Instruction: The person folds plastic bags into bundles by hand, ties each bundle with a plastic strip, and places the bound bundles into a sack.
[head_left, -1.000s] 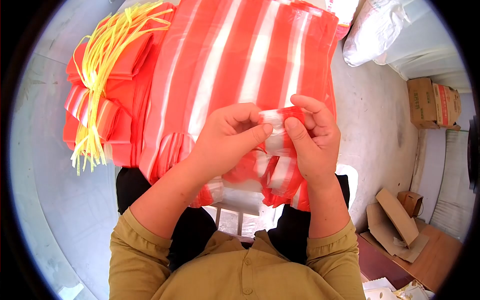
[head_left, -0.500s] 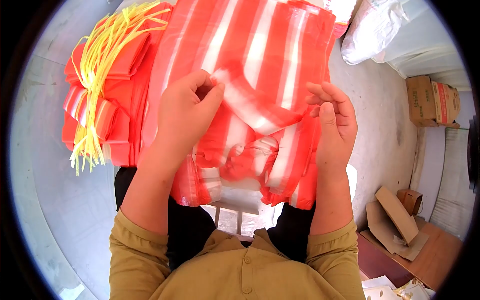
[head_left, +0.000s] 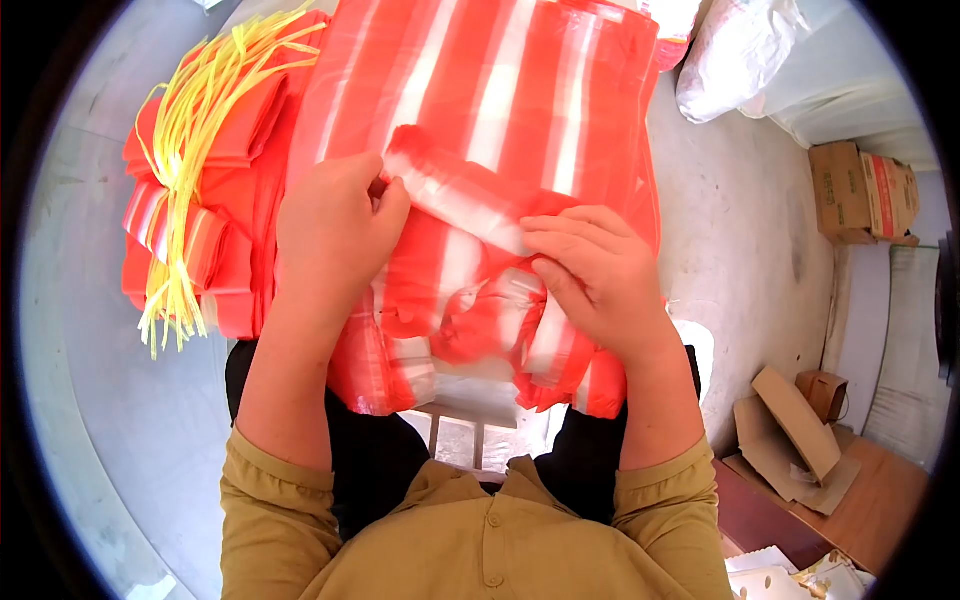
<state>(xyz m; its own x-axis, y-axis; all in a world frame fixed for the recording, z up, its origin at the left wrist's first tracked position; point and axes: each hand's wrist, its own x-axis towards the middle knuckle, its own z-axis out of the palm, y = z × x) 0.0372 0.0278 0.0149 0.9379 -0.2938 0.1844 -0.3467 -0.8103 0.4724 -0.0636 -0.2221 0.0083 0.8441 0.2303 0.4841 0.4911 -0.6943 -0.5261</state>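
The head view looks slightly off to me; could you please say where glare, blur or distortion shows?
Head view: wide-angle bowing, black corners; glare washing out pale stripes on the red plastic; folded strip softly blurred, yellow ties sharper.

Thin striped plastic sheeting [head_left: 490, 90] caught the light with a glossy, wrinkled finish beside shiny, plastic-looking yellow strips [head_left: 195, 130]. A crinkled white sack [head_left: 735, 55] with a plastic sheen contrasted with the matt cardboard of a brown box [head_left: 843, 195]. Matt tan cloth formed the shirt [head_left: 440, 545], while a tabletop [head_left: 880, 500] showed a smooth, wood-like surface with a soft sheen.
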